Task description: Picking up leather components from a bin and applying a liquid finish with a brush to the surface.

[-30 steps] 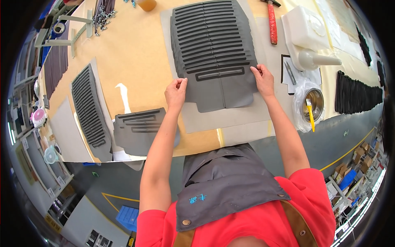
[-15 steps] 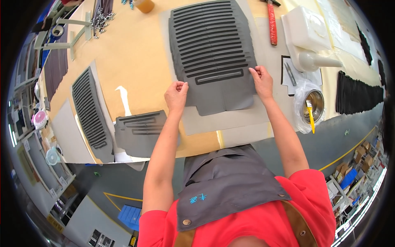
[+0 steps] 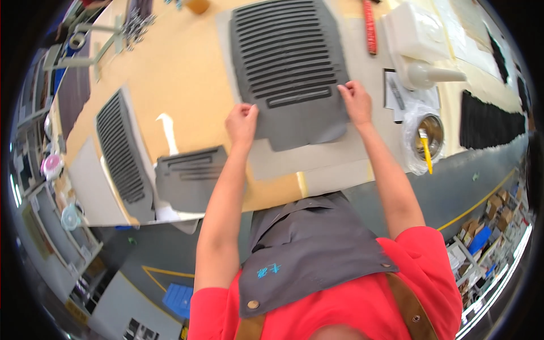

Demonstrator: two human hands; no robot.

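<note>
A dark grey sheet [image 3: 306, 126] with rows of black strips [image 3: 286, 54] lies flat on the table ahead of me. At its left edge, the fingertips of my left hand [image 3: 242, 123] are pinched together. My right hand [image 3: 357, 103] pinches at the opposite edge, a little farther up. Both hands appear to hold the sheet by its edges, though the exact contact is hidden by the fingers. Under the sheet is a larger pale grey backing [image 3: 269, 162]. The lowest strip [image 3: 300, 97] forms a long narrow loop between my hands.
Left of me lie a narrow striped grey panel [image 3: 120, 150] and a smaller grey piece [image 3: 190, 184]. On the right are a metal bowl [image 3: 435, 133] in plastic with a yellow brush [image 3: 425, 150], a white container [image 3: 416, 34], a red-handled tool [image 3: 370, 31] and black strips [image 3: 490, 122].
The whole view has shifted slightly, so the table things sit a little higher in the picture. Both hands stay pinched at the sheet's side edges.
</note>
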